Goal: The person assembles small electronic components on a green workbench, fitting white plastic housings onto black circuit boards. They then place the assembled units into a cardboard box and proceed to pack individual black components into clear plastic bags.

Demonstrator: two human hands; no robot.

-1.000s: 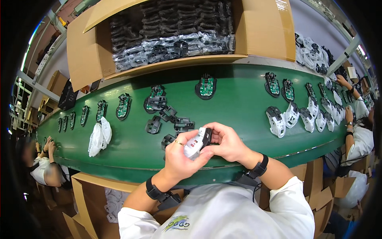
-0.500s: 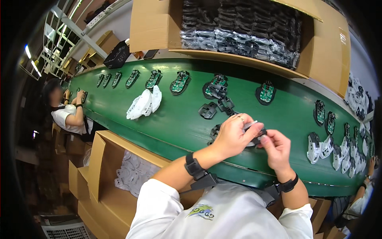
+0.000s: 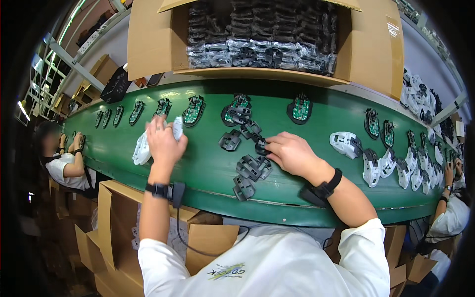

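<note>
The hands have parted: the left hand (image 3: 163,143) clamps a white shell (image 3: 177,127) at centre-left, the right hand (image 3: 292,152) seemingly pinches a black part (image 3: 261,146) on the green counter (image 3: 208,163). Above, a cardboard box (image 3: 148,39) holds bagged black parts (image 3: 262,52).

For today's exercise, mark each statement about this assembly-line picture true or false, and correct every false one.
1. The left hand holds a white plastic shell above the green conveyor belt. True.
2. The right hand rests on a white shell. False: its fingers touch a small dark plastic part in the loose pile of dark parts.
3. The big cardboard box behind the belt is empty. False: it is filled with bagged dark parts.
4. Green circuit boards lie along the belt's far side. True.
5. Both wrists are bare. False: each wears a dark band.
</note>
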